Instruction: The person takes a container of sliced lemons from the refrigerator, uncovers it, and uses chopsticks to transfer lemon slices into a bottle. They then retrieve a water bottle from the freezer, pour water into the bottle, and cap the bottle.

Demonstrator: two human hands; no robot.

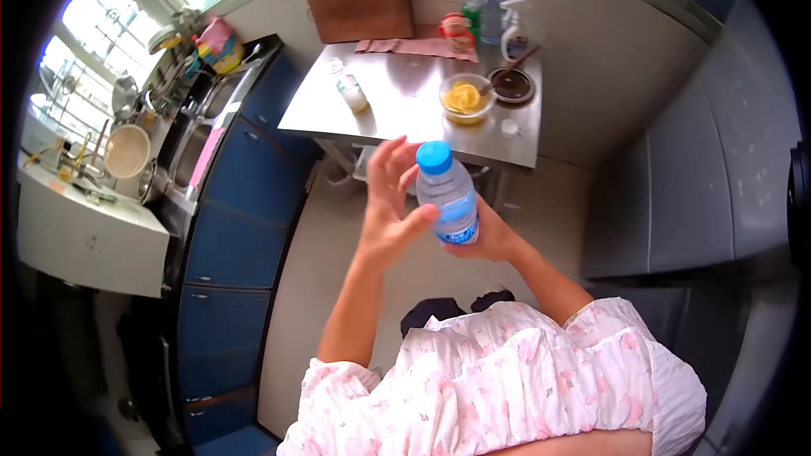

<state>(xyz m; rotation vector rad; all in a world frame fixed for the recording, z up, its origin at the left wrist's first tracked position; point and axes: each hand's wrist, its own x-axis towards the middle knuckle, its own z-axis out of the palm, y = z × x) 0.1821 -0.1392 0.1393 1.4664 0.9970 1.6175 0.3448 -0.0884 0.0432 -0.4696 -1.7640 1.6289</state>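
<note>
A clear plastic water bottle (450, 194) with a blue cap and blue label is upright, slightly tilted, in front of my body. My right hand (490, 235) is wrapped round its lower part from behind. My left hand (393, 203) is at the bottle's left side, fingers spread and curved, the thumb close to the label. Behind the bottle, a metal table (401, 110) holds a bowl of yellow slices (465, 100) and a bottle with a white cap (349, 89). A small white cap (509, 127) lies near the table's right edge.
A cutting board (359, 4) leans on the wall behind the table. A spray bottle (514, 31), a red item (456, 32) and a dark round lid (513, 85) are at the back right. Blue cabinets (232, 203) with sinks stand left; a grey surface (684, 143) rises right.
</note>
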